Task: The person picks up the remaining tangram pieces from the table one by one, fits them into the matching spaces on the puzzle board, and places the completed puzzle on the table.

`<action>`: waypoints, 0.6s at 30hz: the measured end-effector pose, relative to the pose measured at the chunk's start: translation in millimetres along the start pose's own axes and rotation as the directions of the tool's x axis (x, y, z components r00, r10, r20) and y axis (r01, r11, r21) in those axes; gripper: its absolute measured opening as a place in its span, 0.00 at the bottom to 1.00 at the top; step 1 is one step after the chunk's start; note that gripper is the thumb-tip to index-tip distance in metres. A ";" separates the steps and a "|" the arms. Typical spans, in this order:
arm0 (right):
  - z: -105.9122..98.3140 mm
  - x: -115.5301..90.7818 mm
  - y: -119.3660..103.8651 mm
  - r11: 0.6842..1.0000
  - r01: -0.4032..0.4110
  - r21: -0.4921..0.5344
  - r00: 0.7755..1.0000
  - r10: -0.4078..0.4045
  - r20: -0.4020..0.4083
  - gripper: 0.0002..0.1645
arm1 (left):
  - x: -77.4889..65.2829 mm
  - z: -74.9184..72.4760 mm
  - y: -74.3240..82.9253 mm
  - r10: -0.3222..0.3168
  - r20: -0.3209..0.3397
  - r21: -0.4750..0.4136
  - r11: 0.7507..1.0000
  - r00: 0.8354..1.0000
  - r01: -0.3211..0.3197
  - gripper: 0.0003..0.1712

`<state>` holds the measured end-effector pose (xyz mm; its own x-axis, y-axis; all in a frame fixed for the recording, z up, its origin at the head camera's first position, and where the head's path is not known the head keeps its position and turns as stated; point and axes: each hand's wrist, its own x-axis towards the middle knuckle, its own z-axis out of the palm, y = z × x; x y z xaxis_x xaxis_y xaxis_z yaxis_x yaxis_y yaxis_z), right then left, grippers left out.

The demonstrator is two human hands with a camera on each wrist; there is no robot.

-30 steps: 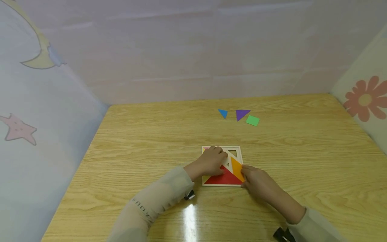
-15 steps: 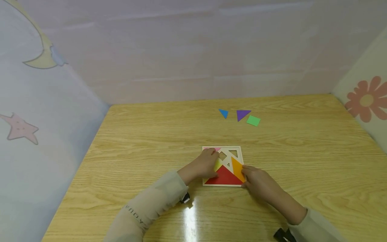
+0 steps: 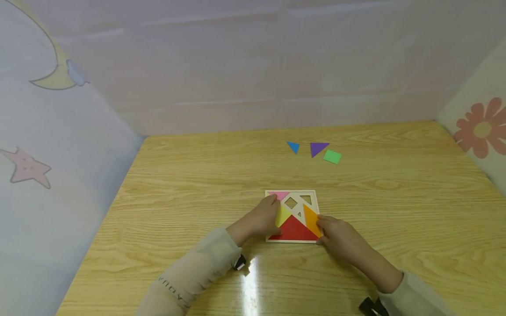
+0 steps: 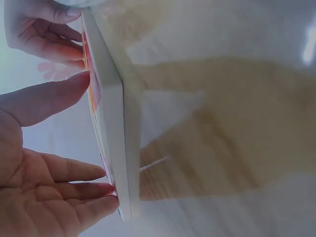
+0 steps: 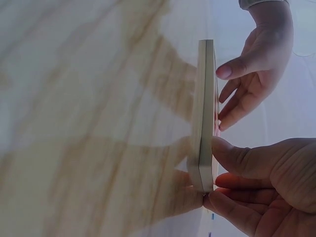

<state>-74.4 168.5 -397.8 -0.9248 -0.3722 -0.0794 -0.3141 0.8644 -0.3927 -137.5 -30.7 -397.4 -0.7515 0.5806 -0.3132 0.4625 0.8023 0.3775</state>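
Observation:
A square wooden tangram board [image 3: 301, 193] lies on the table. Pink [image 3: 279, 195], yellow [image 3: 282, 215], red [image 3: 294, 230] and orange [image 3: 311, 220] pieces sit in it, and bare recesses with holes show at its far right. My left hand [image 3: 261, 217] is over the board's left side, its fairly straight fingers and thumb [image 4: 64, 96] touching the pieces and hiding part of the yellow one. At the near right corner my right hand [image 3: 340, 239] holds the board's edge, thumb [image 5: 237, 155] at the near side and bent fingers round the right side.
Beyond the board lie a blue triangle [image 3: 294, 147], a purple triangle [image 3: 318, 148] and a green piece [image 3: 332, 156]. Printed cloth walls [image 3: 253, 66] stand behind and on both sides of the wooden table [image 3: 189, 184].
My left hand has slid left across the board, uncovering the yellow piece, most of the pink one and a square hole. The right hand stays at the corner.

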 end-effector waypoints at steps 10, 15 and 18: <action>-0.3 0.0 0.7 1.000 0.014 0.001 1.000 -0.014 -0.004 0.15 | -5.4 3.0 0.5 0.021 0.038 0.090 0.996 0.999 -0.024 0.47; 0.0 0.6 0.7 1.000 0.014 0.004 1.000 -0.014 -0.005 0.13 | -6.8 3.6 0.2 0.038 0.031 0.103 0.994 0.999 -0.041 0.46; 0.0 0.4 0.8 1.000 0.019 0.001 1.000 -0.019 -0.007 0.14 | -8.2 3.8 -0.7 0.046 0.032 0.104 0.993 0.998 -0.050 0.45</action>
<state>-75.0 169.0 -398.2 -0.9202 -0.3859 -0.0652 -0.3314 0.8569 -0.3948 -129.9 -35.5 -398.3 -0.7138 0.6214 -0.3231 0.5458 0.7826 0.2994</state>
